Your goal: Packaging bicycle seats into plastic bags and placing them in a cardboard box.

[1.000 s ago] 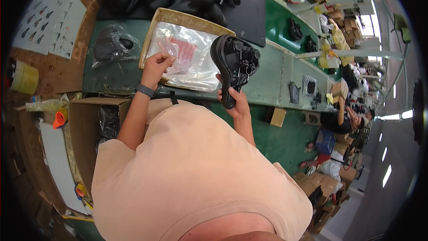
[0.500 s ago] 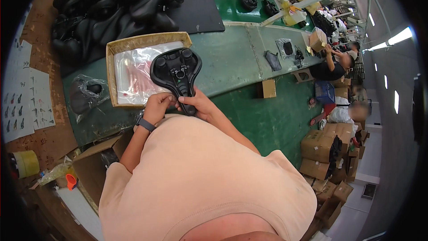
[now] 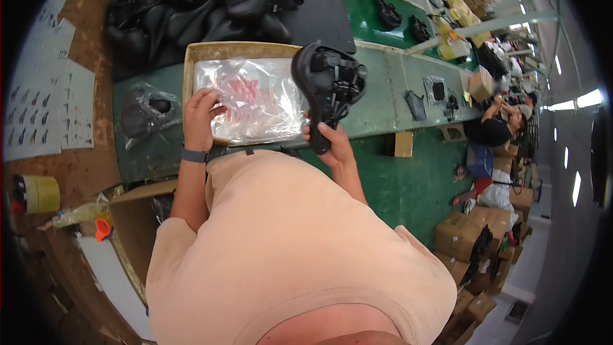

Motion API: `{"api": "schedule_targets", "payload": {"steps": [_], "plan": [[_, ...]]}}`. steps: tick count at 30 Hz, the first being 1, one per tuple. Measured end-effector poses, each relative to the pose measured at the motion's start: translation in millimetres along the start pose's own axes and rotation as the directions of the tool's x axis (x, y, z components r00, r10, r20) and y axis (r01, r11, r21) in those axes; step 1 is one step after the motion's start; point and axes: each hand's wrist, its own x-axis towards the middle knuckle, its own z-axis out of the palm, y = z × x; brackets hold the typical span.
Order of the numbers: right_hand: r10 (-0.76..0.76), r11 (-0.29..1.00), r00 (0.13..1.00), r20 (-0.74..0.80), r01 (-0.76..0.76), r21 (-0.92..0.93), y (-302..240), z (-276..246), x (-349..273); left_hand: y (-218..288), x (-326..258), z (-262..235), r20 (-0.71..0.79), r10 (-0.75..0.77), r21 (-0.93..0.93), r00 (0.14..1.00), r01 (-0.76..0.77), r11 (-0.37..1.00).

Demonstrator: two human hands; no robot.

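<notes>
A black bicycle saddle (image 3: 329, 83) is held up by its narrow nose in my right hand (image 3: 337, 145), which is closed round it. Its underside, with the rails and clamp parts, shows. Over the left side of a shallow cardboard box (image 3: 189, 76) is my left hand (image 3: 200, 118), its fingers apart and slightly bent. Clear plastic bags (image 3: 265, 115) with red print lie flat in that box. The left fingertips are over the bags; whether they touch the plastic I cannot tell. Left of the box rests another saddle wrapped in clear plastic (image 3: 143, 115).
A heap of black saddles (image 3: 204, 9) covers the back left of the green bench (image 3: 377, 89). Printed sheets (image 3: 76, 105) lie at the far left. An open carton (image 3: 137, 217) stands below the bench edge. Two people (image 3: 491, 124) work farther right, near stacked cartons (image 3: 463, 236).
My left hand has let go of the saddle's nose and moved left over the bags. My right hand has carried the saddle right, off the box, and tilted it. The view has shifted.
</notes>
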Motion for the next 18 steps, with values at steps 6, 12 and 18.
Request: {"api": "schedule_targets", "payload": {"steps": [6,12,18], "plan": [[0.175,0.977,0.955,0.238,-0.198,0.074,-21.8,41.4,15.8,-19.7,-12.4,46.0,0.423,-0.075,0.651,0.903,-0.246,0.718],[0.350,0.892,0.937,0.006,-0.331,-0.308,-1.5,49.3,50.3,-42.3,-32.9,47.0,0.479,-0.281,0.670,0.831,-0.140,0.729],[0.329,0.941,0.943,-0.050,-0.332,-0.069,-7.7,16.1,49.7,27.6,-24.9,15.1,-0.085,-0.257,-0.361,0.963,0.211,0.908]]}}
